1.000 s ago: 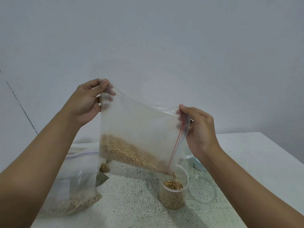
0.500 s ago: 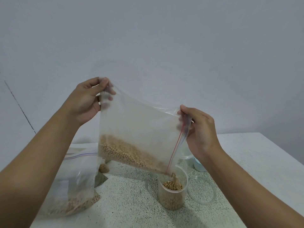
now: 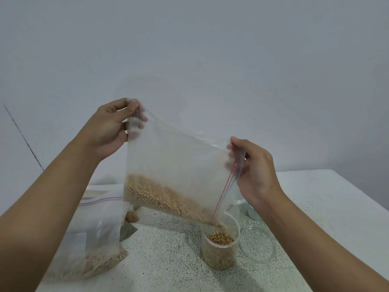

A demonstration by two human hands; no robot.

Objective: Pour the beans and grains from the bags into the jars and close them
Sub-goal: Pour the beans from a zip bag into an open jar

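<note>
Clear zip bag (image 3: 179, 165) of tan beans (image 3: 164, 199), tilted over jar (image 3: 220, 249).

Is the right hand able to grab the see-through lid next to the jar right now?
Probably not yet. The right hand pinches the bag pouring beans into the jar. The lid itself lies bare on the table, close below.
</note>
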